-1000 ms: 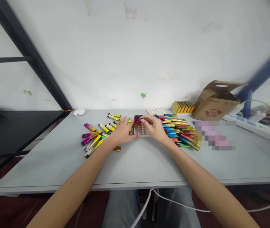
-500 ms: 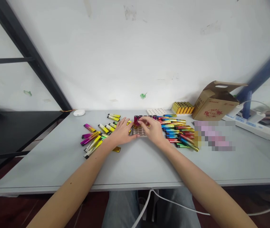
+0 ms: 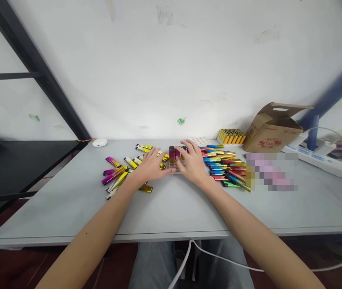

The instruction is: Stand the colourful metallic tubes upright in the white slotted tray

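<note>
Purple-and-gold lighters (image 3: pixel 172 154) stand upright in a pale holed tray (image 3: pixel 175 170) at the middle of the table. My right hand (image 3: pixel 191 162) is over the tray's right part, fingers spread, hiding some of the lighters; its thumb and forefinger are near the standing ones, with nothing visibly gripped. At the tray's left side, my left hand (image 3: pixel 152 166) has its fingers apart and its thumb reaching to the tray edge. Yellow, white and purple lighters (image 3: pixel 117 176) lie loose to the left. On the right is a pile of blue, red and green lighters (image 3: pixel 219 164).
A tray of upright yellow lighters (image 3: pixel 231 137) and an open cardboard box (image 3: pixel 275 130) stand at the back right. Behind my right hand lies a white holed tray (image 3: pixel 198 141). A power strip (image 3: pixel 318 160) is farther right; a white case (image 3: pixel 100 143) sits back left.
My right hand has opened from a pinch at the lighters, its fingers now spread toward the back. My left hand has shifted slightly left.
</note>
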{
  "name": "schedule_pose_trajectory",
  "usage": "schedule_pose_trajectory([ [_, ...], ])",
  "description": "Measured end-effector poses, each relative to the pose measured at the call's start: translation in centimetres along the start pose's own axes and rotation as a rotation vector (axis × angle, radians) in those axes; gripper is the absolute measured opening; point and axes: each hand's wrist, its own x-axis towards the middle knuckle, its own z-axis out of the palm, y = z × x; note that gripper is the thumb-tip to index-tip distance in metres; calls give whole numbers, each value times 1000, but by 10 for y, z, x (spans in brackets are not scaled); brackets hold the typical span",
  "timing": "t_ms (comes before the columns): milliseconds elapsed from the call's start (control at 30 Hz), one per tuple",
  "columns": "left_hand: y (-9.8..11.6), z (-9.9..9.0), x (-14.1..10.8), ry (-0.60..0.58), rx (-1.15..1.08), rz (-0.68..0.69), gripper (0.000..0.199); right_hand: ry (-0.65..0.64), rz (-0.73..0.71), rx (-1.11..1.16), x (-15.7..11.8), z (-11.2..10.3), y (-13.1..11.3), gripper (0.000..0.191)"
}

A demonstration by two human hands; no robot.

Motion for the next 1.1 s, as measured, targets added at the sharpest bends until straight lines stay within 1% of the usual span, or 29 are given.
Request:
schedule_pose_trajectory([
  [33, -3, -4, 1, 6, -6, -50, 90, -8, 10, 7, 0, 0, 1, 36],
  [100, -10, -12, 2, 3, -23, -191, 96, -22, 29, 19, 0, -1, 1, 36],
  [133, -13, -15, 3, 0, -29, -253, 97, -27, 40, 24, 0, -1, 1, 36],
  [233, -26, -25, 6, 70, -42, -457, 89, -34, 66, 31, 0, -2, 0, 36],
  [333, -39, -29, 7, 165, -20, -724, 84, -41, 79, 33, 1, -3, -2, 35],
  [367, -43, -30, 7, 169, -19, -783, 83, -45, 80, 34, 1, -3, -2, 35],
  [433, -50, -30, 6, 132, -46, -857, 83, -52, 81, 40, 1, -4, -2, 35],
  [500, -56, -30, 6, 101, -80, -876, 82, -56, 82, 48, 1, -4, -2, 34],
  [567, -61, -28, 7, 99, -92, -845, 79, -56, 80, 56, 1, -5, -2, 34],
  [633, -67, -25, 9, 115, -88, -764, 73, -56, 78, 63, 1, -5, -2, 34],
  [733, -76, -20, 12, 165, -91, -604, 58, -59, 79, 68, 2, -7, -3, 33],
  [767, -79, -20, 12, 185, -84, -578, 53, -61, 83, 68, 2, -7, -3, 33],
  [833, -82, -20, 11, 201, -40, -602, 48, -64, 88, 71, 2, -8, -3, 32],
  [967, -85, -28, 6, 121, 52, -786, 50, -60, 89, 80, 2, -8, -3, 32],
  [1033, -85, -31, 5, 94, 55, -810, 47, -55, 89, 82, 2, -7, -2, 32],
  [1100, -87, -32, 5, 103, 49, -799, 42, -51, 89, 83, 1, -7, -2, 32],
])
